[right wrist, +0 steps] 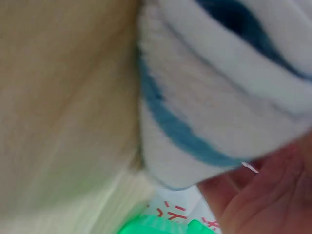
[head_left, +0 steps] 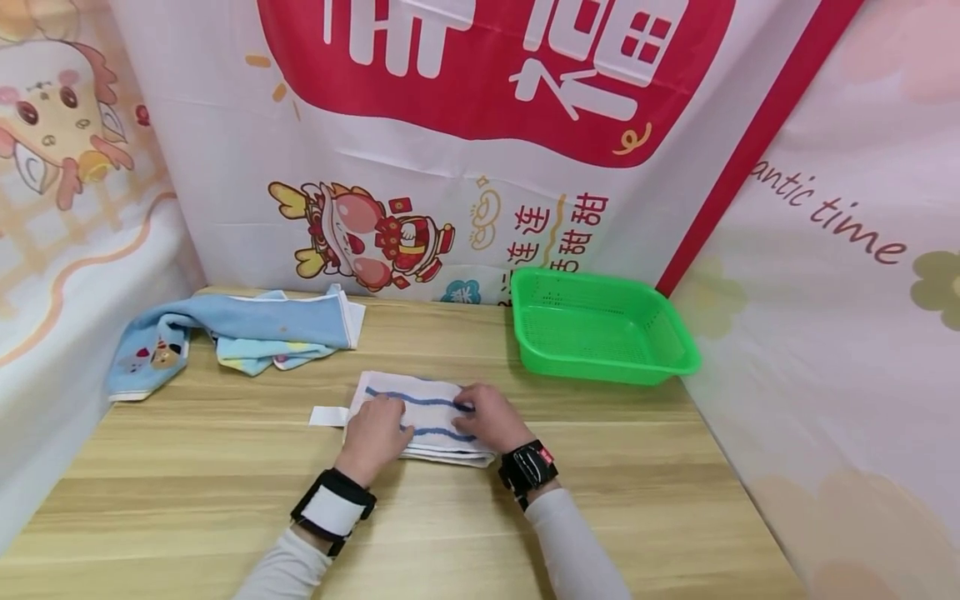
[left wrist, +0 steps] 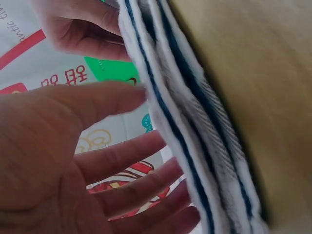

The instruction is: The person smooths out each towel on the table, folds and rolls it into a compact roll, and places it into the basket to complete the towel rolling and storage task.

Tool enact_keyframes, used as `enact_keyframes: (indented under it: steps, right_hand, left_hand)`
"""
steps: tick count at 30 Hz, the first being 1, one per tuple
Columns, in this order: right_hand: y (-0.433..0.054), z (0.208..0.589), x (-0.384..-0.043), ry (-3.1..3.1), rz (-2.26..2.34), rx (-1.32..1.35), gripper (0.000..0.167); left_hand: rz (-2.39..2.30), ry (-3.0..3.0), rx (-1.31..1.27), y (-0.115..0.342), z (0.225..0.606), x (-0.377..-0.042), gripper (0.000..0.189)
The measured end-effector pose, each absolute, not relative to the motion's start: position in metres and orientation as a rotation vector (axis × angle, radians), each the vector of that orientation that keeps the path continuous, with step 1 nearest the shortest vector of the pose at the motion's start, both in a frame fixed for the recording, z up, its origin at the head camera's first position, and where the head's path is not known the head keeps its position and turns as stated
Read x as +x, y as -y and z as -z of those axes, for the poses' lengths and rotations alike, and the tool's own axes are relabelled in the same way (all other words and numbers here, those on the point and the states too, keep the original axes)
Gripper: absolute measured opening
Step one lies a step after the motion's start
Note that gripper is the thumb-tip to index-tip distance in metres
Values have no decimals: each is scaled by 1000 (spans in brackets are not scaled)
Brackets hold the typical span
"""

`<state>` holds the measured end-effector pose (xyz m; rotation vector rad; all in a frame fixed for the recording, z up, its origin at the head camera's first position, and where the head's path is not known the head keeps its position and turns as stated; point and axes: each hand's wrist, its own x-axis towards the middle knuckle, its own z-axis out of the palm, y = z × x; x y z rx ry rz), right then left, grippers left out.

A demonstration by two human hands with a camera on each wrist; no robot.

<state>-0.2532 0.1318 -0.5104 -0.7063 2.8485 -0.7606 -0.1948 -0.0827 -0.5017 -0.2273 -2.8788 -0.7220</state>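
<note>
A white towel with blue stripes [head_left: 431,408] lies folded in several layers on the table. My left hand [head_left: 377,429] rests on its left part; in the left wrist view the thumb and the spread, nearly straight fingers [left wrist: 122,156] touch the top layer. On the right part lies my right hand [head_left: 493,419], its fingertips on the top face. The layered front edge of the towel [left wrist: 195,126] shows in the left wrist view, with blue stripes between white folds. In the right wrist view a towel corner [right wrist: 195,112] hides most of the right fingers.
A white label [head_left: 327,416] sticks out at the towel's left side. Light blue cloths [head_left: 255,325] lie crumpled at the back left. A green plastic basket [head_left: 607,371] stands at the back right of the wooden table [head_left: 420,533]. Printed cloth walls [head_left: 420,150] bound the back and sides.
</note>
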Motion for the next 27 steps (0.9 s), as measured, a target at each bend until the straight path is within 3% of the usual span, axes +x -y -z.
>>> enact_keyframes:
  steps: [12, 17, 22, 27]
  right_hand:
    - [-151, 501, -234, -2806, 728, -714, 39]
    - [-158, 496, -225, -2782, 759, -750, 28]
    - [-159, 491, -214, -2681, 854, -799, 16]
    - [-157, 487, -205, -2642, 861, -806, 13]
  left_hand:
    - [701, 2931, -399, 77, 500, -210, 27]
    - [708, 2971, -504, 76, 497, -223, 28]
    - [680, 3085, -623, 77, 497, -240, 41]
    - [752, 3134, -784, 77, 501, -258, 48]
